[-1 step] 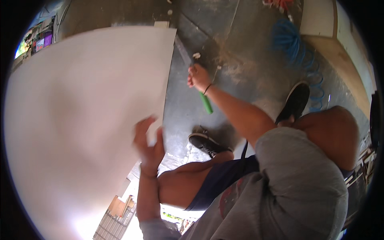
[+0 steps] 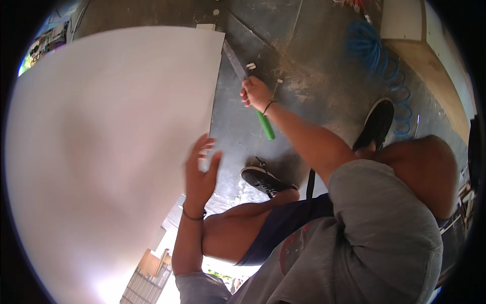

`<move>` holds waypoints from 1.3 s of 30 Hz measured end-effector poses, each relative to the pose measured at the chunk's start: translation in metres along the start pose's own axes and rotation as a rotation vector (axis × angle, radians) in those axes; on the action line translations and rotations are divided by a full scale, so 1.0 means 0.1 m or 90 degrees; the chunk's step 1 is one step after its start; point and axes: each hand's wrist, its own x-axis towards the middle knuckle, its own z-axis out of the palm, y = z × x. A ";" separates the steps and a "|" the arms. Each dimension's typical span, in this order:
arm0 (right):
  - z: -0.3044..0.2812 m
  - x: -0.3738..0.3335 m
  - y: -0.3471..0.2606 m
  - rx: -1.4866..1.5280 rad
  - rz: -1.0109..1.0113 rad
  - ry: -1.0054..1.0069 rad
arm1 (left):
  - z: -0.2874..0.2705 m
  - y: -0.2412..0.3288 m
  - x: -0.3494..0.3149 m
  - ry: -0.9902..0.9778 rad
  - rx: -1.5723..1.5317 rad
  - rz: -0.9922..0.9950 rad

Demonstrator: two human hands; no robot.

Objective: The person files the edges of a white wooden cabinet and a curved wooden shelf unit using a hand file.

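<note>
A large white panel (image 2: 116,116) fills the left side of the view, its straight right edge running down toward me. My right hand (image 2: 256,93) is closed around a long flat file (image 2: 236,59) with a grey blade. Its green handle (image 2: 266,126) sticks out below my fist. The blade's far end meets the panel's edge near the top corner; whether it touches is hard to tell. My left hand (image 2: 201,172) is open and empty beside the panel's right edge, thumb apart from the slightly curled, blurred fingers.
A coiled blue air hose (image 2: 365,48) lies on the stained grey floor (image 2: 324,66) at right. Beyond it stands a pale wooden board (image 2: 425,63). My black shoes (image 2: 268,181) are on the floor, and small white scraps (image 2: 251,66) lie near the file.
My left hand has moved to the right and slightly up along the panel's edge. My right hand, still gripping the file, has shifted slightly up and right.
</note>
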 end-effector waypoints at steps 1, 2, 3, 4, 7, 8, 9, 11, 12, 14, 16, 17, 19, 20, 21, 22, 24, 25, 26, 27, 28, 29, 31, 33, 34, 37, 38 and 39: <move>-0.09 0.00 -0.10 -0.034 -0.015 -0.003 | 0.11 -0.25 -0.05 -0.139 -0.047 -0.145; -0.09 -0.04 -0.18 -0.066 -0.022 -0.011 | 0.21 -0.50 -0.14 -0.222 0.097 -0.008; -0.03 -0.11 -0.19 -0.073 -0.011 -0.005 | 0.29 -0.74 -0.19 -0.311 0.146 -0.022; -0.06 -0.15 -0.27 -0.083 -0.003 0.012 | 0.41 -0.80 -0.08 -0.361 0.102 -0.079; 0.05 -0.24 -0.27 -0.075 -0.041 0.028 | 0.82 -1.15 0.28 -0.354 -0.006 -0.104; 0.18 -0.24 -0.23 -0.064 -0.055 0.020 | 0.91 -1.23 0.38 -0.323 -0.039 -0.100; 0.22 -0.25 -0.14 -0.060 -0.069 0.023 | 1.06 -1.26 0.48 -0.296 -0.091 -0.113; 0.26 -0.20 -0.09 -0.061 -0.108 0.019 | 1.38 -1.22 0.70 -0.227 -0.201 -0.133; 0.29 -0.18 -0.10 -0.051 -0.108 0.014 | 1.57 -1.24 0.74 -0.126 -0.303 -0.154; 0.34 -0.16 -0.03 -0.020 -0.096 0.010 | 1.68 -1.23 0.71 -0.003 -0.143 -0.121; 0.33 0.02 -0.03 -0.041 -0.083 0.017 | 1.78 -1.26 0.76 0.105 -0.063 -0.068; 0.35 0.07 -0.01 -0.052 -0.071 0.022 | 1.78 -1.28 0.76 0.117 -0.053 -0.080; 0.41 0.15 0.04 -0.137 -0.105 0.024 | 1.78 -1.30 0.76 0.139 -0.033 -0.101; 0.42 0.19 0.06 -0.183 -0.121 0.023 | 1.80 -1.33 0.76 0.146 -0.019 -0.105; 0.44 0.21 0.09 -0.175 -0.124 0.024 | 1.79 -1.37 0.78 0.153 -0.005 -0.109; 0.46 0.23 0.12 -0.166 -0.127 0.024 | 1.78 -1.41 0.79 0.160 0.009 -0.112; 0.52 0.19 0.13 -0.157 -0.093 0.052 | 1.70 -1.46 0.77 0.153 0.028 -0.090; 0.53 0.29 0.22 -0.163 -0.146 0.078 | 1.66 -1.49 0.78 0.149 0.037 -0.079; 0.48 0.44 0.39 -0.168 -0.194 0.111 | 1.65 -1.48 0.79 0.125 0.036 -0.078; 0.47 0.48 0.43 -0.177 -0.217 0.122 | 1.63 -1.47 0.79 0.119 0.032 -0.073; 0.44 0.52 0.46 -0.187 -0.239 0.133 | 1.62 -1.46 0.79 0.112 0.028 -0.066; 0.51 0.50 0.43 -0.196 -0.260 0.139 | 1.59 -1.47 0.80 0.111 0.025 -0.061; 0.50 0.44 0.34 -0.226 -0.251 0.116 | 1.67 -1.47 0.83 0.141 0.034 -0.059; 0.52 0.41 0.22 -0.358 -0.275 0.159 | 1.73 -1.46 0.89 0.154 0.030 -0.065; 0.54 0.38 0.16 -0.425 -0.286 0.179 | 1.72 -1.48 0.91 0.155 0.027 -0.080; 0.67 0.18 -0.05 -0.327 -0.114 0.088 | 1.56 -1.57 0.90 0.145 0.024 -0.076; 0.63 0.21 -0.03 -0.277 -0.103 0.072 | 1.54 -1.58 0.90 0.129 0.026 -0.061; 0.58 0.23 -0.01 -0.202 -0.107 0.047 | 1.53 -1.58 0.90 0.113 0.028 -0.047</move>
